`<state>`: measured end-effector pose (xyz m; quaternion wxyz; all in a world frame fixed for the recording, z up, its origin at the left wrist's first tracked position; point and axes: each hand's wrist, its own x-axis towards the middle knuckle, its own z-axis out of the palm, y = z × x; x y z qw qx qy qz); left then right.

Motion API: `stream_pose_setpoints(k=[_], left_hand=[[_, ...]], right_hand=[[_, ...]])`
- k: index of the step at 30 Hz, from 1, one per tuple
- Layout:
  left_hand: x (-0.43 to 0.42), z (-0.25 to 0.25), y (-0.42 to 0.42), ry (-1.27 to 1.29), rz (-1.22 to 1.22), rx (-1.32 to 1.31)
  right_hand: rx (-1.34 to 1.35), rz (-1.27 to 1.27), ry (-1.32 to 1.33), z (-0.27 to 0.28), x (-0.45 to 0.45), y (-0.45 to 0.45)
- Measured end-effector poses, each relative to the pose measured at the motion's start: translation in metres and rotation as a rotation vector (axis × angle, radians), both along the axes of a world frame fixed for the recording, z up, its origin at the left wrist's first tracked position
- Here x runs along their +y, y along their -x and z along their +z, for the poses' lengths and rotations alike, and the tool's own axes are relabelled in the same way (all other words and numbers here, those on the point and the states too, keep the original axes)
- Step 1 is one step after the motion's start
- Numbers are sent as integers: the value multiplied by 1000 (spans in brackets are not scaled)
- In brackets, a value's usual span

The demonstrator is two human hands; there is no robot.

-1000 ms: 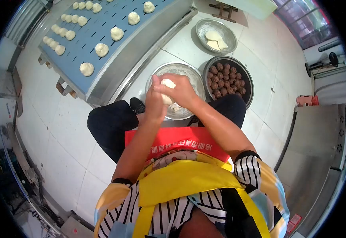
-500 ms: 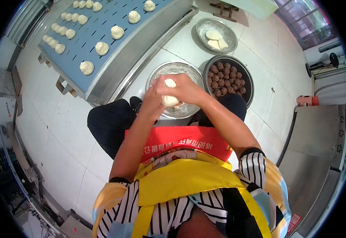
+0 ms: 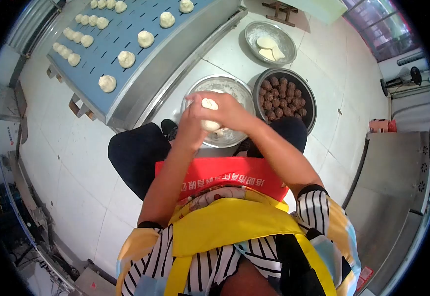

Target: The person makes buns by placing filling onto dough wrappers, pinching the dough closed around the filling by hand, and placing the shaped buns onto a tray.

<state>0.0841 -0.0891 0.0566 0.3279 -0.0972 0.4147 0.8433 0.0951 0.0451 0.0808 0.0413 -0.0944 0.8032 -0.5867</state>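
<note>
A pale, smooth dough ball (image 3: 209, 125) is held between my two hands. My left hand (image 3: 190, 124) wraps its left side, fingers curled upward. Across the top and right side lies my right hand (image 3: 228, 111), closed around the dough, with a bit of it bulging up between thumb and fingers. Part of the dough is hidden by the fingers. Both hands are above a round metal bowl (image 3: 242, 92) whose inside is dusted white, with dough scraps at its bottom.
A black-rimmed tub (image 3: 314, 106) of dark brown filling balls stands to the right. Behind it sits a metal bowl (image 3: 292, 49) with flat dough pieces (image 3: 266, 43). A blue slotted surface (image 3: 121, 37) with rows of dough balls (image 3: 107, 84) stands at left. My knees flank the near bowl.
My fingers have closed further over the dough, so less of it shows, and its top now bulges between them. The hands stay over the same bowl.
</note>
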Motion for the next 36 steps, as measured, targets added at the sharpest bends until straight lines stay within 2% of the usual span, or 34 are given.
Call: stream_pose_setpoints(k=[2,3,4,5,7,8,11,12,15,16,18,20,21,24,25,28,30,32,33,34,35,36], left_hand=[[-12,-12,3,135,-233,267],[-9,12,1,101,-218,141],[-4,25,0,67,-203,18],[3,1,-2,-100,-49,0],[8,4,-2,-41,42,20],[8,5,-6,-7,82,16],[-6,19,-1,86,-142,41],[-9,22,1,117,-216,51],[14,-1,-7,-40,96,81],[20,1,-11,-73,221,64],[18,0,-14,-21,168,68],[5,-5,-8,106,43,103],[1,2,-3,45,-63,20],[12,-5,-9,-7,91,23],[17,-4,-11,-24,158,28],[12,5,-8,79,104,5],[-5,10,-10,562,-189,617],[3,17,-4,142,-72,18],[10,9,-4,74,51,28],[10,3,-3,79,70,39],[10,-3,-3,85,88,44],[9,-2,-7,92,100,41]], right_hand=[[-55,107,109,8,4,-1],[-81,159,151,5,6,0],[-93,115,34,3,7,2],[-107,72,-83,2,7,4],[-54,3,-226,6,4,6],[-88,57,-94,10,4,3],[-109,121,181,14,4,-4],[-74,87,103,9,4,-3],[84,-57,-149,-1,2,3],[93,-50,-46,-4,1,5],[104,-37,159,-7,-2,6],[4,77,114,6,8,4],[-48,131,90,13,12,3],[-84,-14,-86,0,9,6],[-15,-50,-175,1,6,5],[138,14,114,-2,1,5],[73,62,111,-3,5,4],[49,20,64,-4,5,3],[56,-47,22,-6,1,2],[63,-113,-18,-7,-2,4],[27,-91,-63,-5,-1,4],[50,-42,6,-3,-2,2]])
